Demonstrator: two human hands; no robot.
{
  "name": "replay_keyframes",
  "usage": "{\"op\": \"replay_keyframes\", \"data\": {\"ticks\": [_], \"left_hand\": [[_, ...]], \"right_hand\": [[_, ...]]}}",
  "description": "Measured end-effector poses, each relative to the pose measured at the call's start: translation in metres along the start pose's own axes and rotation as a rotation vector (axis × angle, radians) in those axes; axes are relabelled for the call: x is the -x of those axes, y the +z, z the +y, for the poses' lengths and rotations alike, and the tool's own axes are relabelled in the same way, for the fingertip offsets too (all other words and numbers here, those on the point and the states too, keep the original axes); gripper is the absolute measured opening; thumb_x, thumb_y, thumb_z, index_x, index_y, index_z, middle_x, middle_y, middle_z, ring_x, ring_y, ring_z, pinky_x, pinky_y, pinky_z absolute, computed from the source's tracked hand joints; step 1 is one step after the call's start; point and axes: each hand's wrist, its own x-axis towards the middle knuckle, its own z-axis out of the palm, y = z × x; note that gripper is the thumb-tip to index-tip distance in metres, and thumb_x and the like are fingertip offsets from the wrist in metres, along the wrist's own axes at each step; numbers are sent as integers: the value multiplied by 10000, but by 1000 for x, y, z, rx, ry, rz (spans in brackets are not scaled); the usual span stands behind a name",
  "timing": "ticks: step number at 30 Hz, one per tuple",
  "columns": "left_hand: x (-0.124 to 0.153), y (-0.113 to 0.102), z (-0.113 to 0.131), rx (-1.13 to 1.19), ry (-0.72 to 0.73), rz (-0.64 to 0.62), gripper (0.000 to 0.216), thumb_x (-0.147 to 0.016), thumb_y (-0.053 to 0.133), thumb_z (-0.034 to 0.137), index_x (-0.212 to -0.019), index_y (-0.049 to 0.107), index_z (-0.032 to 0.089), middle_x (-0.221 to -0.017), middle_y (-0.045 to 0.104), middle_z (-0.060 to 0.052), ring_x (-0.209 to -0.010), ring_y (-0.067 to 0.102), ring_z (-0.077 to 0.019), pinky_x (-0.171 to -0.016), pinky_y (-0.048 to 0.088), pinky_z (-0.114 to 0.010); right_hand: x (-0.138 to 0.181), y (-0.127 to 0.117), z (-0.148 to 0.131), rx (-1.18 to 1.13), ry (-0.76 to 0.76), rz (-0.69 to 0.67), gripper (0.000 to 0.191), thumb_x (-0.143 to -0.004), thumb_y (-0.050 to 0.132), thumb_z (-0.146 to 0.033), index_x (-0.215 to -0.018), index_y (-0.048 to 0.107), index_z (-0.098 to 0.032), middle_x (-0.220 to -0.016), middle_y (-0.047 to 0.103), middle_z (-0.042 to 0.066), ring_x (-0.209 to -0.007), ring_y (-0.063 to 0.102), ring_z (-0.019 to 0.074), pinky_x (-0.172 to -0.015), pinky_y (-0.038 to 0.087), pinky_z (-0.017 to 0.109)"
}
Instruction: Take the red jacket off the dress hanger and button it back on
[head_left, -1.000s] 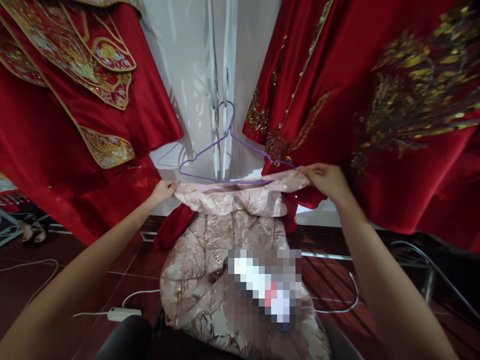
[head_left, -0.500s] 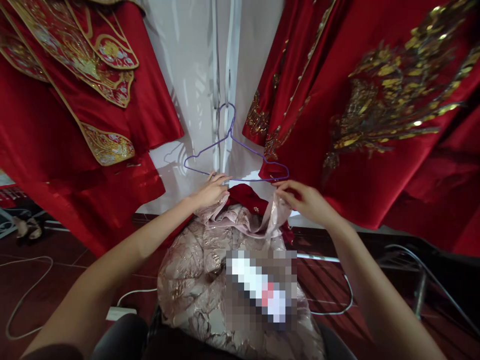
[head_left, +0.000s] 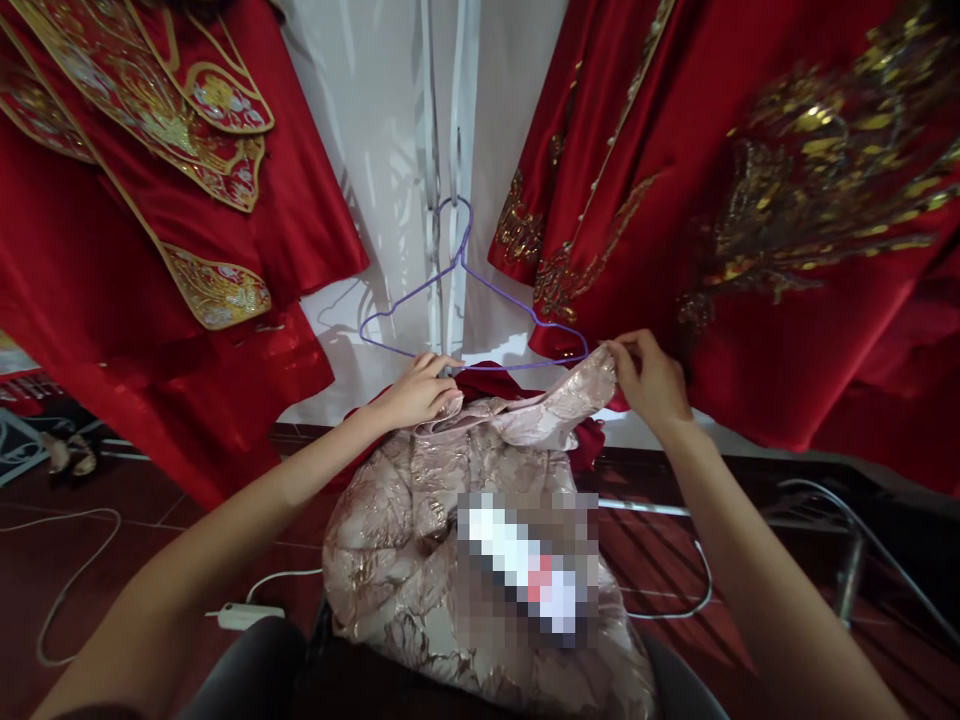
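A pale pink brocade garment [head_left: 382, 540] with a shiny metallic pattern lies across my lap. Near the bar of a purple hanger [head_left: 501, 278], my left hand [head_left: 421, 392] is closed on the garment's upper edge. Whether its fingertips also touch the hanger bar, I cannot tell. My right hand [head_left: 654, 380] pinches the other end of that edge and holds it up to the right, so the band is stretched out between both hands. The hanger hangs bare from a white pole. A pixelated patch covers part of the garment.
Embroidered red garments [head_left: 300, 220] hang on the left, and a red garment [head_left: 757, 350] with gold sequins hangs on the right. White cables and a white plug block [head_left: 251, 615] lie on the dark red floor. Shoes [head_left: 71, 455] stand far left; metal rack legs [head_left: 851, 580] stand right.
My right hand has moved right and slightly up, drawing the garment's sagging edge straighter. My left hand has stayed nearly in place. The hanger has shifted only slightly.
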Motion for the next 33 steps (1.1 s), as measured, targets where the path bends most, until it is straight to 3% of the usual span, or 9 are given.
{"op": "replay_keyframes", "data": {"ticks": [5, 8, 12, 19, 27, 33], "left_hand": [[-2, 2, 3, -12, -3, -11, 287, -893, 403, 277, -842, 672, 189, -1238, 502, -65, -1076, 428, -233, -944, 343, -448], [-2, 0, 5, -13, -22, -5, 302, -898, 390, 291, -853, 672, 191, -1227, 510, -62, -1075, 429, -233, -924, 351, -437], [2, -6, 4, 8, -54, -5, 294, -893, 397, 276, -872, 677, 189, -1197, 531, -68, -1050, 438, -231, -919, 347, -441], [9, -15, 2, 28, -47, 9, 301, -897, 392, 290, -847, 671, 190, -1180, 543, -62, -1044, 439, -227, -925, 340, -435], [11, -16, 2, -8, -53, -5, 321, -905, 376, 309, -843, 665, 184, -1193, 544, -54, -1046, 435, -225, -906, 342, -417], [13, -18, 3, 3, -67, 6, 311, -901, 381, 295, -864, 673, 193, -1181, 549, -56, -1040, 441, -227, -913, 341, -429]], "right_hand": [[-14, 1, -19, -48, -43, 55, 192, -890, 394, -356, -948, 501, -209, -874, 654, 87, -786, 614, 203, -683, 424, 274], [-27, 2, -23, 3, -70, -1, 162, -875, 424, -331, -898, 518, -202, -846, 652, 80, -760, 603, 194, -685, 411, 269], [-29, 1, -14, 64, -64, -62, 128, -851, 451, -318, -847, 517, -208, -839, 652, 93, -728, 583, 200, -688, 402, 280], [-13, -1, 23, 133, -83, 35, 101, -828, 442, -299, -838, 495, -213, -910, 654, 141, -856, 583, 255, -792, 413, 338], [-15, -6, -3, 3, -55, 51, 137, -862, 390, -318, -886, 480, -219, -894, 636, 116, -820, 583, 225, -745, 420, 299], [-17, -4, 3, 175, -74, -16, 112, -841, 402, -300, -790, 463, -221, -804, 623, 124, -775, 546, 250, -740, 385, 325]]}}
